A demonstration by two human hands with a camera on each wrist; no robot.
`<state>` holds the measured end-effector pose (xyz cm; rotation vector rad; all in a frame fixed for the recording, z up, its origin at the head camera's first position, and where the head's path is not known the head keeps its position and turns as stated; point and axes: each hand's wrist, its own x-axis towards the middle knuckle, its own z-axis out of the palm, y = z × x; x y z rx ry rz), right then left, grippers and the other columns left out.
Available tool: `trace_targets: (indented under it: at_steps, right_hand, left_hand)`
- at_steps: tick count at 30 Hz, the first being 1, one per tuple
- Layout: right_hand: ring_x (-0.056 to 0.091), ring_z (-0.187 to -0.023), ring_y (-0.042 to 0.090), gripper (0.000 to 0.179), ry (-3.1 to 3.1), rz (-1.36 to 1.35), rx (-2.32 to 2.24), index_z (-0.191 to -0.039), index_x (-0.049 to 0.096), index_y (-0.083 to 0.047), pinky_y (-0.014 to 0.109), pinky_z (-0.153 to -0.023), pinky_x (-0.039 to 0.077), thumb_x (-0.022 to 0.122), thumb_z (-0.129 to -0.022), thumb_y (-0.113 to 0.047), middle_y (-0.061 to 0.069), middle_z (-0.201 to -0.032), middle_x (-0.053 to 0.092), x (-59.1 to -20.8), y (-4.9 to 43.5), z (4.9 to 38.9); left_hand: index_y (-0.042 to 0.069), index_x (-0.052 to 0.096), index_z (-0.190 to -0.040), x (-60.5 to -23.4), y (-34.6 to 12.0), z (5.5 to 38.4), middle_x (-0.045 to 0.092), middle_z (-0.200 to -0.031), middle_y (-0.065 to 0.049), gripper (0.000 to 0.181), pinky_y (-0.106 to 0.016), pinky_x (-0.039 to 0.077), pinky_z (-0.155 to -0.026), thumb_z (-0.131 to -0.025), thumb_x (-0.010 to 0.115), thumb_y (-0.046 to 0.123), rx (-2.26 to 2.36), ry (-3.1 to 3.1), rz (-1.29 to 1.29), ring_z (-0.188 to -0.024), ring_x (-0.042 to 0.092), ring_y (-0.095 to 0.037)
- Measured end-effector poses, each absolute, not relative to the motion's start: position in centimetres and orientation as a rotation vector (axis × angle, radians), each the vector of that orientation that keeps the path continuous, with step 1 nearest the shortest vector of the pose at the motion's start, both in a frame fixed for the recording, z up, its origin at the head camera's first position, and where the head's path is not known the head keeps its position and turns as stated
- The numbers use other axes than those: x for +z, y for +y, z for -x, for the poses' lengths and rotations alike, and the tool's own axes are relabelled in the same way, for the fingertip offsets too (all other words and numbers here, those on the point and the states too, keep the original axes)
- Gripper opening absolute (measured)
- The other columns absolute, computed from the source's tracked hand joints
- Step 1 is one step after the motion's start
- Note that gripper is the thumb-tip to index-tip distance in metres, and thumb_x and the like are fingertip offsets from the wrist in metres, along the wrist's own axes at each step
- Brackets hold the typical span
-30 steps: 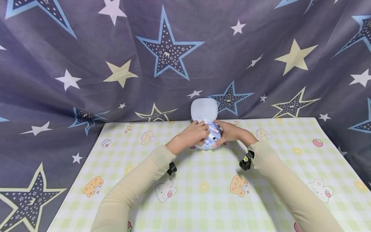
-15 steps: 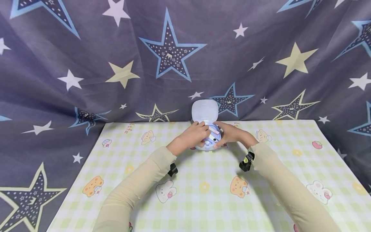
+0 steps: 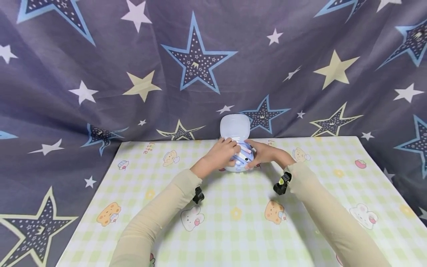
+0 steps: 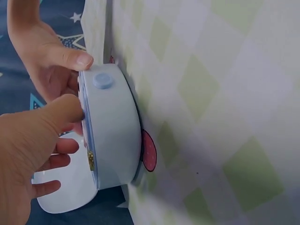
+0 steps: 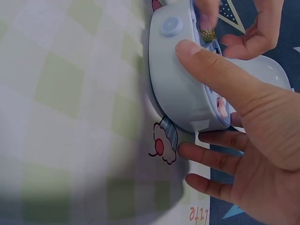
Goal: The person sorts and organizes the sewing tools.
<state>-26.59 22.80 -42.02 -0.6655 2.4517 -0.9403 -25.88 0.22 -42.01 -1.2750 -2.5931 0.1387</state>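
A small pale-blue case (image 3: 238, 169) with a rounded front and a round button stands at the table's far edge. Its white lid (image 3: 235, 126) is swung up and back. Inside lie small pieces, among them a gold glittery one (image 5: 207, 36) and a pink-striped one (image 5: 221, 107). My right hand (image 3: 267, 152) holds the case's right side, thumb on the front rim and fingers round the side. My left hand (image 3: 221, 152) reaches over the left part, its thumb at the compartments and the other fingers bent. Whether it pinches a piece is hidden.
A table covered with a checked cloth (image 3: 233, 237) printed with cartoon figures reaches back to a dark star-patterned curtain (image 3: 140, 115). A black wrist camera (image 3: 198, 195) hangs below the left wrist, another camera (image 3: 281, 184) below the right.
The head view has shifted slightly. Both hands stay at the case, the left fingers only marginally further left, and the lid remains raised.
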Motion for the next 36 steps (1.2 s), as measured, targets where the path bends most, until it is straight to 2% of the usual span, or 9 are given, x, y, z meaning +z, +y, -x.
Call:
trace_targets:
  at_steps: [4, 9, 15, 17, 24, 28, 32, 36]
  right_hand:
    - [0.036, -0.145, 0.041, 0.115, 2.432, 0.628, -0.920, -0.161, 0.007, 0.005, 0.055, -0.120, 0.031, 0.086, -0.082, -0.020, 0.029, -0.164, 0.024, -41.9, 22.7, 26.4]
    - [0.028, -0.150, 0.042, 0.118, 2.439, 0.589, -0.915, -0.160, 0.000, 0.007, 0.055, -0.123, 0.025, 0.085, -0.082, -0.019, 0.030, -0.167, 0.014, -41.7, 22.8, 26.1]
    - [0.018, -0.154, 0.044, 0.116, 2.479, 0.584, -0.882, -0.160, 0.001, 0.008, 0.056, -0.125, 0.019, 0.084, -0.084, -0.023, 0.030, -0.167, 0.013, -41.3, 22.9, 26.0]
    - [0.018, -0.154, 0.045, 0.115, 2.491, 0.576, -0.872, -0.160, 0.001, 0.007, 0.057, -0.124, 0.020, 0.082, -0.086, -0.026, 0.030, -0.166, 0.013, -41.1, 23.0, 25.9]
    - [0.035, -0.146, 0.047, 0.108, 2.542, 0.596, -0.879, -0.161, 0.003, 0.004, 0.057, -0.116, 0.037, 0.077, -0.091, -0.031, 0.032, -0.163, 0.022, -39.8, 23.4, 25.1]
    - [0.040, -0.141, 0.050, 0.105, 2.599, 0.637, -0.902, -0.161, 0.005, 0.003, 0.059, -0.114, 0.039, 0.076, -0.092, -0.031, 0.032, -0.162, 0.025, -38.7, 23.6, 24.8]
    - [0.034, -0.147, 0.047, 0.104, 2.691, 0.669, -0.942, -0.163, 0.007, -0.001, 0.060, -0.118, 0.032, 0.076, -0.091, -0.031, 0.026, -0.166, 0.021, -37.3, 23.8, 24.4]
    - [0.019, -0.155, 0.042, 0.106, 2.810, 0.661, -0.938, -0.165, 0.006, -0.013, 0.061, -0.123, 0.020, 0.076, -0.090, -0.041, 0.017, -0.171, 0.013, -35.8, 23.6, 23.3]
  left_hand:
    - [0.014, 0.065, -0.124, -41.6, -0.3, 25.9, 0.065, -0.118, -0.005, 0.041, -0.042, 0.046, -0.096, -0.090, 0.071, 0.036, 0.100, -2.636, 1.235, -0.109, 0.057, -0.024]
    - [0.013, 0.061, -0.134, -40.4, -1.0, 25.8, 0.063, -0.123, -0.006, 0.048, -0.044, 0.044, -0.100, -0.092, 0.068, 0.035, 0.071, -2.686, 1.186, -0.114, 0.055, -0.026]
    - [0.011, 0.057, -0.141, -39.4, -2.6, 25.7, 0.061, -0.125, -0.007, 0.054, -0.044, 0.043, -0.102, -0.093, 0.066, 0.034, -0.016, -2.730, 1.077, -0.113, 0.053, -0.026]
    - [0.011, 0.056, -0.142, -39.1, -3.2, 25.7, 0.061, -0.127, -0.007, 0.057, -0.044, 0.043, -0.102, -0.093, 0.068, 0.036, -0.047, -2.735, 1.044, -0.114, 0.053, -0.027]
    - [0.012, 0.050, -0.148, -37.2, -5.5, 25.5, 0.059, -0.134, -0.009, 0.066, -0.050, 0.040, -0.109, -0.093, 0.067, 0.043, -0.125, -2.803, 0.949, -0.124, 0.051, -0.030]
    - [0.011, 0.046, -0.151, -35.7, -6.5, 25.1, 0.059, -0.138, -0.010, 0.072, -0.050, 0.038, -0.112, -0.091, 0.067, 0.045, -0.198, -2.810, 0.929, -0.132, 0.050, -0.031]
    - [0.011, 0.041, -0.155, -34.3, -7.2, 24.5, 0.056, -0.146, -0.012, 0.082, -0.050, 0.034, -0.118, -0.088, 0.070, 0.048, -0.290, -2.775, 0.941, -0.140, 0.046, -0.032]
    - [0.012, 0.036, -0.158, -33.5, -7.5, 23.8, 0.045, -0.158, -0.011, 0.096, -0.051, 0.029, -0.122, -0.083, 0.073, 0.058, -0.349, -2.718, 0.993, -0.148, 0.039, -0.032]
